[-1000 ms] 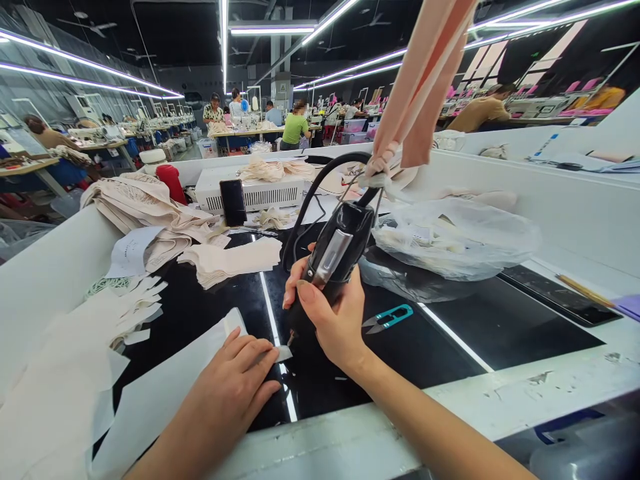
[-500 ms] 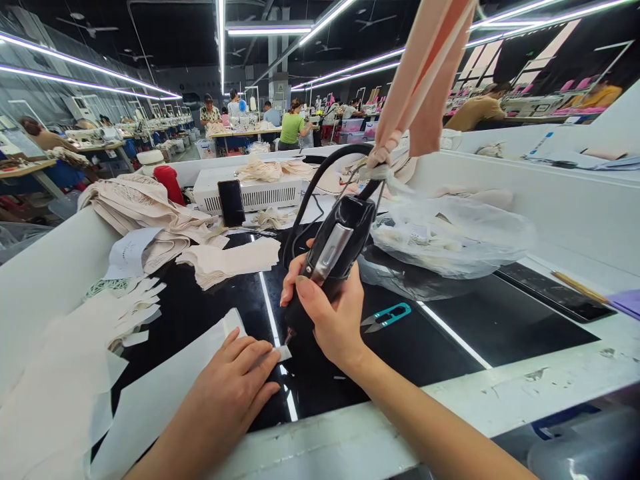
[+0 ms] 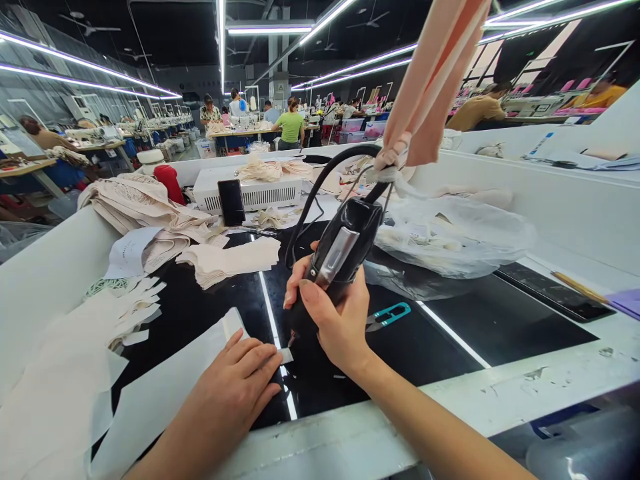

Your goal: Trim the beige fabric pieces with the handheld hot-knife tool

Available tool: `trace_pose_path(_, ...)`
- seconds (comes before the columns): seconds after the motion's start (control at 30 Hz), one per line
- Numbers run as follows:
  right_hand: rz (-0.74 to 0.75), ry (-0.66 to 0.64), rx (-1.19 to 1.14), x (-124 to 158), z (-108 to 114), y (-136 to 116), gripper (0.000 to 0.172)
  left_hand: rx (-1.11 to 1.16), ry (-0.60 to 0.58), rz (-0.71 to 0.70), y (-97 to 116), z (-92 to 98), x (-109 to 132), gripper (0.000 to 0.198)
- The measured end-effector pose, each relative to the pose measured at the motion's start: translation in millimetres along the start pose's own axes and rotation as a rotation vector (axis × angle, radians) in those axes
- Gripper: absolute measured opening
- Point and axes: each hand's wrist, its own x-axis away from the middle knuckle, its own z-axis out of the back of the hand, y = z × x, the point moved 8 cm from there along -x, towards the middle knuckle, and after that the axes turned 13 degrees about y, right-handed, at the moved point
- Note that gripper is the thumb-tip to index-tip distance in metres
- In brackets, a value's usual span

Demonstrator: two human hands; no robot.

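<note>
My right hand (image 3: 337, 313) is wrapped round a black corded hand tool (image 3: 341, 240) with a silver plate on its side. It tilts, and its thin metal tip points down at the end of a narrow whitish strip (image 3: 287, 355). Flat on the strip and a pale fabric piece (image 3: 160, 390) lies my left hand (image 3: 245, 377), fingers stretched and pressing down. A pink cloth band (image 3: 425, 80) is tied at the tool's upper end, where the black cable (image 3: 313, 193) loops away. Teal thread snips (image 3: 390, 315) lie right of my right hand.
Stacked pale fabric pieces (image 3: 235, 259) lie on the black tabletop (image 3: 425, 360), with more cut pieces (image 3: 60, 360) at left. Behind are a phone (image 3: 231, 203), a white vented box (image 3: 270, 193) and a clear plastic bag (image 3: 460, 233). White walls edge the table; people sit beyond.
My right hand and the tool have shifted slightly right, and the pink band with them. The strip and my left hand have moved very slightly right.
</note>
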Motion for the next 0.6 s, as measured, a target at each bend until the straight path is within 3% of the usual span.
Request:
trace_pose_path(0.27, 0.028, -0.046, -0.008, 5.0, -1.3, -1.3, 0.031, -0.014, 0.005, -0.047, 2.7, -0.3, -0.7, 0.031)
trace_pose_path(0.6, -0.024, 0.004, 0.015, 4.2, 2.7, -3.0, 0.033, 0.018, 0.011, -0.039, 2.6, -3.6, 1.5, 0.029)
